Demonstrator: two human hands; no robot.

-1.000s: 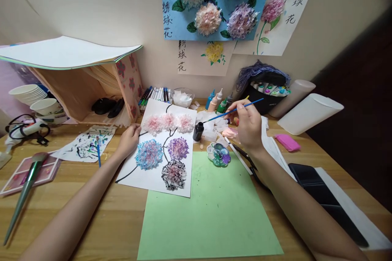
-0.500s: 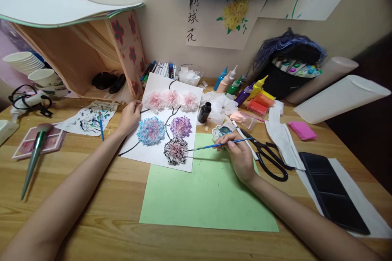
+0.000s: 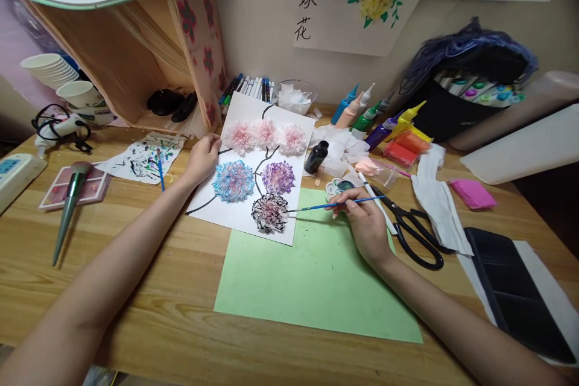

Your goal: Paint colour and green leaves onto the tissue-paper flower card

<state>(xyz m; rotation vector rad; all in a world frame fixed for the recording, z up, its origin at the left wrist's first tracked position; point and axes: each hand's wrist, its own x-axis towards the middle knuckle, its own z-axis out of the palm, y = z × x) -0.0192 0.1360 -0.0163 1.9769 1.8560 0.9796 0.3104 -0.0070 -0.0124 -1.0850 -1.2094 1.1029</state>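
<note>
A white sheet (image 3: 235,217) bears several ruffled paper flowers joined by black painted stems. My left hand (image 3: 203,158) grips the sheet's left edge. In my right hand (image 3: 362,220) is a thin blue paintbrush (image 3: 316,207), its tip at the right side of the black-edged flower (image 3: 270,213). Left of that flower sits a blue flower (image 3: 234,181), and just above it a purple one (image 3: 278,177). Pink flowers (image 3: 265,132) line the top. The sheet overlaps a green sheet (image 3: 312,283).
An open black bottle (image 3: 316,157) stands right of the artwork, near a small palette (image 3: 337,187). Black scissors (image 3: 420,229) lie beyond my right hand. Paint tubes (image 3: 362,114) stand at the back. A makeup brush (image 3: 70,211) and paint-marked paper (image 3: 145,160) are at left.
The camera view has shifted, so the desk items appear further right and the wall pictures higher. Both hands keep their holds, and the brush tip stays at the black-edged flower.
</note>
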